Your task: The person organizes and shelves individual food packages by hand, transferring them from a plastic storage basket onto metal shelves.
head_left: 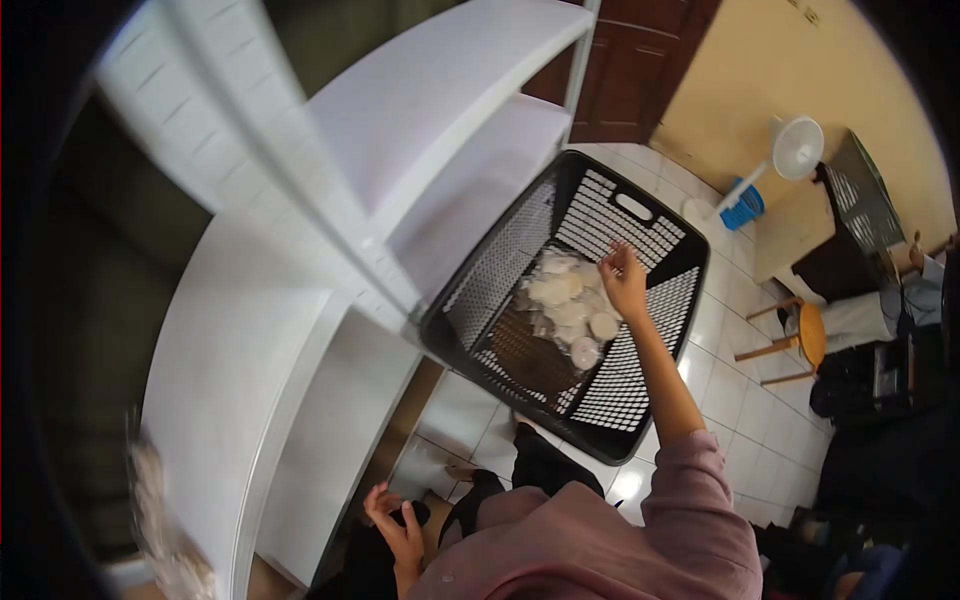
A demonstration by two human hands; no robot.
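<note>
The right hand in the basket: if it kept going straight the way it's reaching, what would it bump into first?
Most likely the white round pieces bagged in the black basket; the right hand reaches just above them, though depth is hard to judge.

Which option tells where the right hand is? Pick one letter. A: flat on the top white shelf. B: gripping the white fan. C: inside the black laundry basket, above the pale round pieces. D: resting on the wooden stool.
C: the right hand reaches over the rim of the black laundry basket, fingers just above the pale round pieces lying in it; the white shelf is untouched.
</note>
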